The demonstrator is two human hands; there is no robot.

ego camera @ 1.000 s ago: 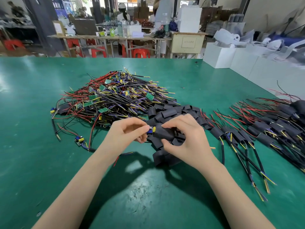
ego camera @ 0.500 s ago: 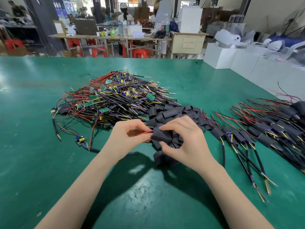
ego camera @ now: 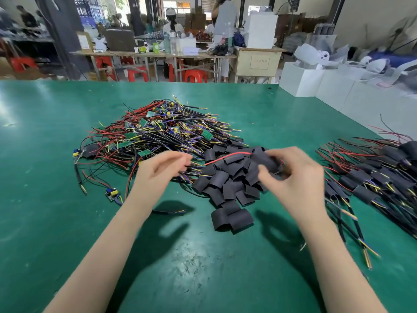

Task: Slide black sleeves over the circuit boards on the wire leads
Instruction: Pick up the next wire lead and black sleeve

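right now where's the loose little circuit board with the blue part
In the head view the loose circuit board lies on the green table at left, just nearer than the pile of unsleeved leads, left of the left hand.

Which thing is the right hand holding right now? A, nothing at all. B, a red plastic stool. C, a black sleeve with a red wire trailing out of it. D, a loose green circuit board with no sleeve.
C: the right hand grips a black sleeve above the pile of loose sleeves, and a red wire runs out of it toward the left hand.
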